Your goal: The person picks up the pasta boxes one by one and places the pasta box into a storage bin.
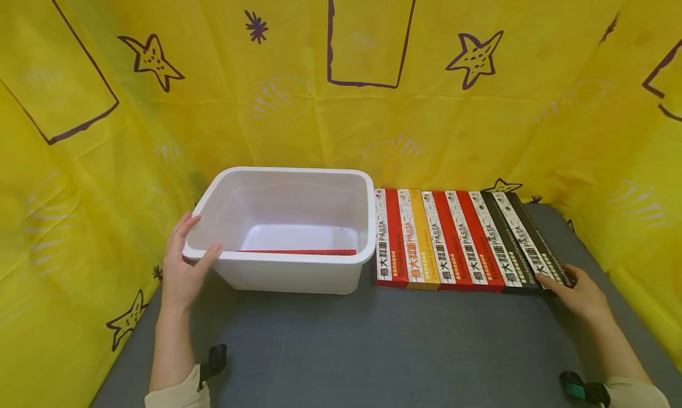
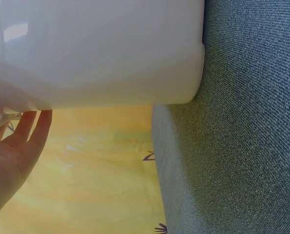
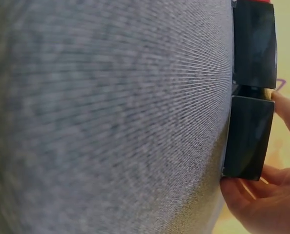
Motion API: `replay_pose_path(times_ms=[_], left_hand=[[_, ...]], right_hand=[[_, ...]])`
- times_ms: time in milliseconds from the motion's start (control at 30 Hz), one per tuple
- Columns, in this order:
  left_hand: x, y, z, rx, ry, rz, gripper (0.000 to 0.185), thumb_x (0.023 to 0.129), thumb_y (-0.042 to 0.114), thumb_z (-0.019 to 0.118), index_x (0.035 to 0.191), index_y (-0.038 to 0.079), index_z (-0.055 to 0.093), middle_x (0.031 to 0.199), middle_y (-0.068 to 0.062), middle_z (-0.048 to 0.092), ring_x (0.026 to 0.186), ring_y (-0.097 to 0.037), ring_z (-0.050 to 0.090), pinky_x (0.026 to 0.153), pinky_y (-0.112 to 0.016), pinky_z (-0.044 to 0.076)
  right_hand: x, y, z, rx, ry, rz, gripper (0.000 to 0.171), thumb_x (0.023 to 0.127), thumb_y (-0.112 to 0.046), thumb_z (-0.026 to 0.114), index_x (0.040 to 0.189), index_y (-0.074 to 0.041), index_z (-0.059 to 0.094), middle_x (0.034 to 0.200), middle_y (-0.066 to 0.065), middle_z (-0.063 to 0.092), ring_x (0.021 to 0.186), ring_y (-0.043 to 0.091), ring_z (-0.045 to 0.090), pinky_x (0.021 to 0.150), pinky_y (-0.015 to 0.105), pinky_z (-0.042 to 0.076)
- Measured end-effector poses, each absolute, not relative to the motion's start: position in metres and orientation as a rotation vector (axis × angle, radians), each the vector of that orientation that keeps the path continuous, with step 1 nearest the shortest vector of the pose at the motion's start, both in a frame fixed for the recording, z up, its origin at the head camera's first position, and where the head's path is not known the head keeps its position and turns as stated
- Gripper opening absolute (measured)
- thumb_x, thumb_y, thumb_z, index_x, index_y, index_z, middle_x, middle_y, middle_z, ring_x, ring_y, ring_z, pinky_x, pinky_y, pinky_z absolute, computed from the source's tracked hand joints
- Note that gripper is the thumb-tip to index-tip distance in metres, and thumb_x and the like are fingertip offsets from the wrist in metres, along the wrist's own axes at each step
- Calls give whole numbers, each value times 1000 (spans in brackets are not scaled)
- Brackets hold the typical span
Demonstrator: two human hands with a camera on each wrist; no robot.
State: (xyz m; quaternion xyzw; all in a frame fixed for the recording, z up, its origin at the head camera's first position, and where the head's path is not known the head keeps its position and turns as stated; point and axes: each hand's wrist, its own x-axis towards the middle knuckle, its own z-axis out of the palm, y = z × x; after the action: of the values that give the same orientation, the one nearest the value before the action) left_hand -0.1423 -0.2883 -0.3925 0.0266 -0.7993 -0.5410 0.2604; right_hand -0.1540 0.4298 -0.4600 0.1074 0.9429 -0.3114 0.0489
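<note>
A white plastic bin (image 1: 298, 275) stands on the grey table; my left hand (image 1: 183, 272) holds its front left corner, the thumb at the front rim and the fingers along the left side. Inside, a red box (image 1: 298, 252) shows at the front wall, mostly hidden by the rim. My right hand (image 1: 583, 295) grips the near end of the rightmost black pasta box (image 1: 524, 236) in a flat row. In the right wrist view, thumb and fingers lie on opposite sides of this black box (image 3: 247, 139), its neighbouring black box (image 3: 255, 46) close beside it.
Right of the bin, the row also has red tomato sauce pasta boxes (image 1: 391, 242) and an orange chicken curry one (image 1: 418, 242). Yellow patterned cloth (image 1: 298, 112) hangs behind and at both sides of the grey table (image 1: 373, 349).
</note>
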Motion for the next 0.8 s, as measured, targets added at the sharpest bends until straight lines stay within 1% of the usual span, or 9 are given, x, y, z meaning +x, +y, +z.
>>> replay_pose_path(times_ms=[167, 333, 600, 700, 800], left_hand=[[-143, -289, -393, 67, -2166, -1473, 65, 81, 9, 73, 142, 11, 49, 155, 5, 33, 141, -17, 29, 113, -42, 23], [-142, -289, -393, 69, -2165, -1475, 65, 82, 9, 72, 142, 12, 49, 155, 6, 33, 141, -17, 29, 113, -41, 23], [-141, -288, -393, 53, -2153, -1480, 64, 81, 7, 71, 142, 10, 49, 154, 5, 33, 139, -17, 30, 107, -32, 29], [-141, -288, -393, 58, -2160, -1474, 64, 82, 7, 71, 142, 10, 49, 154, 5, 33, 139, -17, 30, 105, -31, 31], [-142, -288, -393, 56, -2160, -1476, 64, 82, 7, 71, 142, 10, 49, 154, 5, 33, 139, -17, 30, 107, -32, 30]], right_hand=[[-151, 429, -460, 328, 2882, -934, 95, 95, -53, 49, 145, 18, 10, 140, 48, 21, 120, 66, 24, 91, 72, 27], [-150, 430, -458, 267, 2858, -950, 95, 95, -51, 50, 145, 18, 7, 140, 49, 18, 121, 68, 22, 91, 73, 26], [-149, 432, -455, 236, 2827, -946, 96, 96, -48, 51, 146, 17, 2, 141, 49, 11, 122, 68, 17, 91, 73, 24], [-150, 432, -455, 251, 2841, -928, 95, 95, -48, 52, 146, 17, 3, 141, 49, 13, 122, 68, 19, 91, 73, 24], [-150, 432, -455, 261, 2860, -907, 95, 95, -48, 52, 145, 18, 4, 140, 49, 15, 121, 68, 20, 91, 73, 25]])
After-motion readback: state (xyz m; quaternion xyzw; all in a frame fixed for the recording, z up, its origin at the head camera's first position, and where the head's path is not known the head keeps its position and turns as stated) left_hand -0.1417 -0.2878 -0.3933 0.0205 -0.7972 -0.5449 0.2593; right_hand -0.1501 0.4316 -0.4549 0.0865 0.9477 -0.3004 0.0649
